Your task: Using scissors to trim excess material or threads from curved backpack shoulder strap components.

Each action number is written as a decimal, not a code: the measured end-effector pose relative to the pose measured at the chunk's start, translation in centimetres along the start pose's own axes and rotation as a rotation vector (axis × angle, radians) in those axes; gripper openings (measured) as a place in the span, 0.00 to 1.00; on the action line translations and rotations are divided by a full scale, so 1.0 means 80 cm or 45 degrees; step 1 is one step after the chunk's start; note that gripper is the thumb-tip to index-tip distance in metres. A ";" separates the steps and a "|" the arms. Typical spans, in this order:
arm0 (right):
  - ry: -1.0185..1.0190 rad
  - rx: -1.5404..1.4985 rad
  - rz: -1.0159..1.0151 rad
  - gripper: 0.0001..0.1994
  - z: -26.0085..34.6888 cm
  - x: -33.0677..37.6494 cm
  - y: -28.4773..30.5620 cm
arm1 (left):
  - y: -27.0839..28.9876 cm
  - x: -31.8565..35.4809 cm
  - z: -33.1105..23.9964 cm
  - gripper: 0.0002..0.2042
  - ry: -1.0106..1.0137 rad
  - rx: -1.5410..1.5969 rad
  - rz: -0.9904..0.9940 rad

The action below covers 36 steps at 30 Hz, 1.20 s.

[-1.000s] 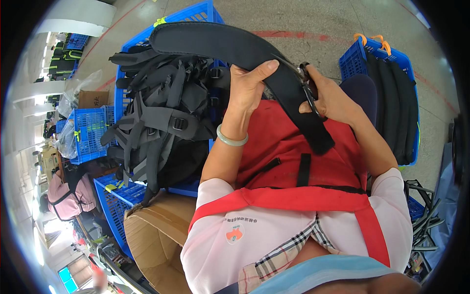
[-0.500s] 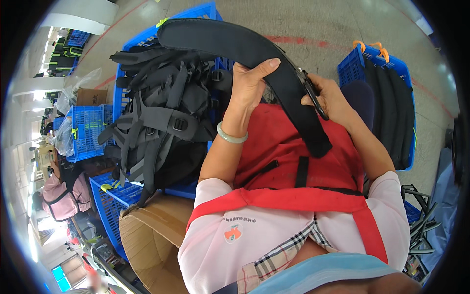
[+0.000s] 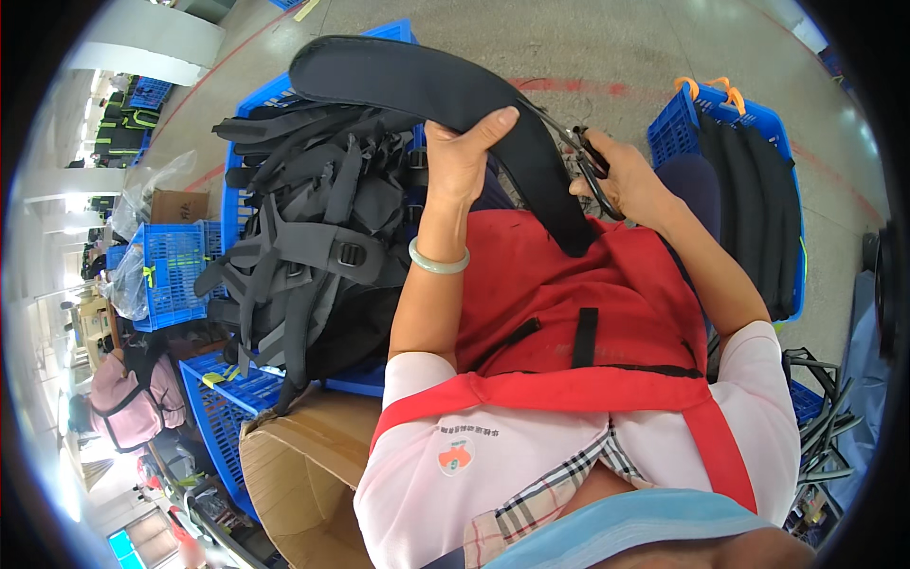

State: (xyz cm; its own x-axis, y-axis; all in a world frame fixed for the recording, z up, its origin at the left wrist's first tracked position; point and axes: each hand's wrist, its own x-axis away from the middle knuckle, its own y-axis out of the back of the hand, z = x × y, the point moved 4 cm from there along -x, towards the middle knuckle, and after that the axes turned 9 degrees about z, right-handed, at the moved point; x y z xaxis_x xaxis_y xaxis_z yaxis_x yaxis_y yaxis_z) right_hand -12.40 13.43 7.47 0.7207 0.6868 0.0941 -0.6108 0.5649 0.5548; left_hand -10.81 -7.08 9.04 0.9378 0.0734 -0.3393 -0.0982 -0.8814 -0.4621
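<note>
A long curved black padded strap point(image 3: 408, 81) spans from the upper left down to the red apron point(image 3: 578, 294) over my lap. My left hand point(image 3: 460, 156) grips it near its middle, thumb on top and the other fingers hidden beneath. In my right hand point(image 3: 621, 175) is a pair of scissors point(image 3: 590, 169) with black handles. Their blades lie along the strap's right edge, pointing up and left; whether they touch it I cannot tell.
At left, a blue crate point(image 3: 230, 180) overflows with black and grey straps point(image 3: 303, 237). Below it stands an open cardboard box point(image 3: 303, 465). Another blue crate point(image 3: 673, 133) at right holds black padded pieces point(image 3: 754, 209). A person in pink point(image 3: 133, 403) is at far left.
The strap has shifted left and its lower end has risen. My right hand has moved slightly left with the scissors, whose blades now show more plainly along the edge.
</note>
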 end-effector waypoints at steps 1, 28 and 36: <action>0.035 -0.036 -0.009 0.27 0.005 0.000 -0.003 | 0.001 0.005 0.005 0.08 0.009 0.000 0.029; -0.075 -0.230 0.264 0.24 0.002 0.008 -0.021 | 0.007 0.034 0.023 0.11 0.206 0.150 0.020; -0.038 -0.141 0.212 0.22 0.012 0.012 -0.011 | -0.002 0.043 0.021 0.11 0.245 0.107 0.052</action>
State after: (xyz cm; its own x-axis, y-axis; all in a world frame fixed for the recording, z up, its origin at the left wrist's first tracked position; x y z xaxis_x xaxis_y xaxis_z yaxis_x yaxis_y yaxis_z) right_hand -10.81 13.14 7.85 0.6154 0.7619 0.2019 -0.7533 0.4931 0.4352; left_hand -8.12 -5.92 6.60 0.9780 -0.0593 -0.1999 -0.1573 -0.8390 -0.5209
